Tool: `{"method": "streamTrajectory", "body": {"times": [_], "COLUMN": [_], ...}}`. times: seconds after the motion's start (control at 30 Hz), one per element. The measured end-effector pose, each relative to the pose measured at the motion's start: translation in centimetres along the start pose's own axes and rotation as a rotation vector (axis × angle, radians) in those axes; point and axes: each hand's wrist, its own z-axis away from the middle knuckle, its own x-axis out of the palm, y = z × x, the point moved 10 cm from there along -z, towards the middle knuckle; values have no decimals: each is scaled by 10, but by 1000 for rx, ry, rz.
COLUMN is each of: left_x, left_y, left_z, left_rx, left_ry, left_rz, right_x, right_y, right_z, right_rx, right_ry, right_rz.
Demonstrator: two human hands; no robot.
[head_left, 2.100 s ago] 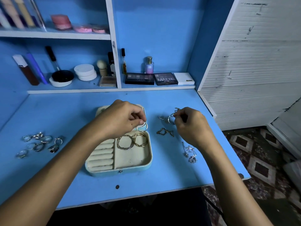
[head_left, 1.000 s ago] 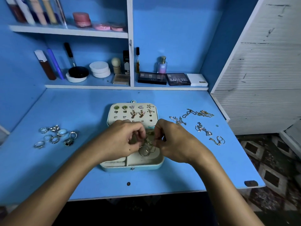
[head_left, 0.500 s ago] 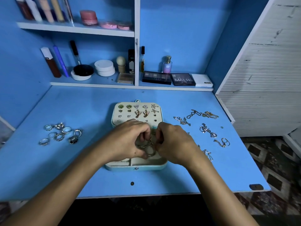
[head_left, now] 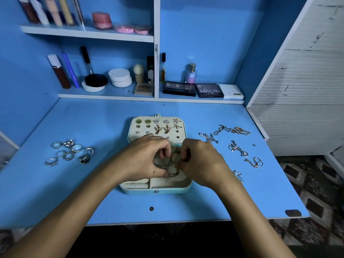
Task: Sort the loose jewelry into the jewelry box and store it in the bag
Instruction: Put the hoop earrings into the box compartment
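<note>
An open pale jewelry box [head_left: 183, 186] lies in the middle of the blue desk, its lid panel [head_left: 181, 125] studded with several earrings. Over the box's right compartment my left hand [head_left: 143, 161] and my right hand [head_left: 202, 162] meet, fingers curled, both pinching gold hoop earrings [head_left: 168, 164]. A cluster of silver rings [head_left: 69, 152] lies on the desk to the left. Several chains and necklaces [head_left: 232, 142] lie spread to the right. No bag is in view.
The blue desk [head_left: 93, 198] ends at a front edge close to me and a right edge by a white slatted panel [head_left: 301, 90]. Shelves behind hold makeup palettes [head_left: 193, 89], a perfume bottle [head_left: 191, 73], compacts and tubes.
My right hand left the loose jewelry at the right and joined my left hand over the box. Both now hold the hoops together. The view shifted so the box lid shows.
</note>
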Motion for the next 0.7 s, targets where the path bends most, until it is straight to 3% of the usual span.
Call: {"method": "streamTrajectory", "body": {"times": [0.17, 0.47, 0.7], "left_x": [-22, -71, -72], "left_y": [-11, -66, -114], "left_z": [1, 0, -3], "left_rx": [-41, -207, -378], "left_ry": [95, 420, 451], "left_rz": [76, 74, 65], "right_x": [-15, -30, -29], "right_y": [4, 10, 17], "right_z": [-4, -33, -64], "right_rx": [-31, -16, 22], "right_ry": [112, 243, 240], "right_rz": [-108, -280, -248]}}
